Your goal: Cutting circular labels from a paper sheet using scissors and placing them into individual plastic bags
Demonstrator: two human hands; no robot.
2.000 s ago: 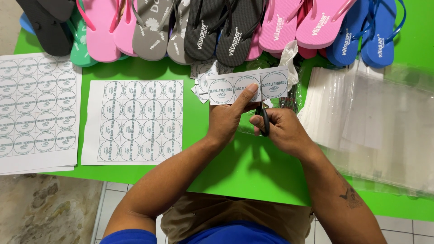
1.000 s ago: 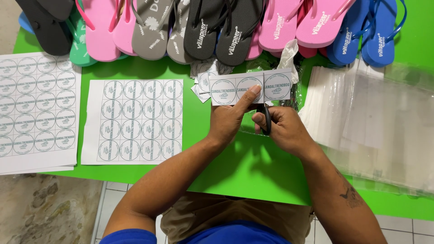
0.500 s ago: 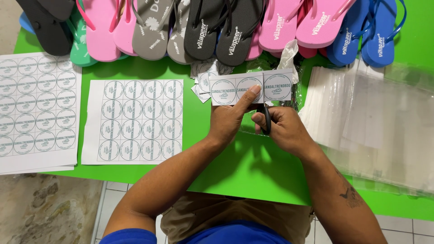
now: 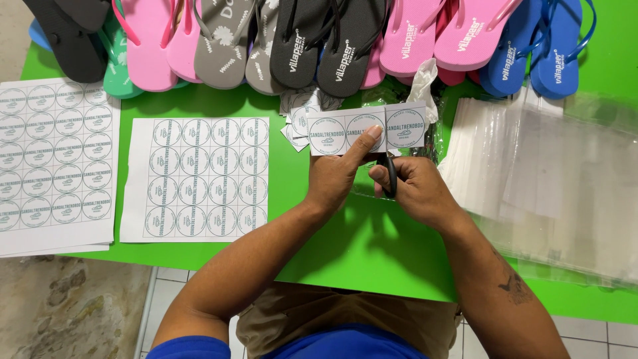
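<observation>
Both forearms reach forward and converge, the left hand [image 4: 340,176] pinching with its thumb extended upward, the right hand [image 4: 413,189] just beside it, fingers curled closed, knuckles up.

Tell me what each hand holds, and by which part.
Left hand pinches the label strip at its lower edge; right hand holds black scissors by the handles.

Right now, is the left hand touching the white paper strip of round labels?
Touching. The head view shows the left hand pinching the white paper strip, thumb on top.
</observation>
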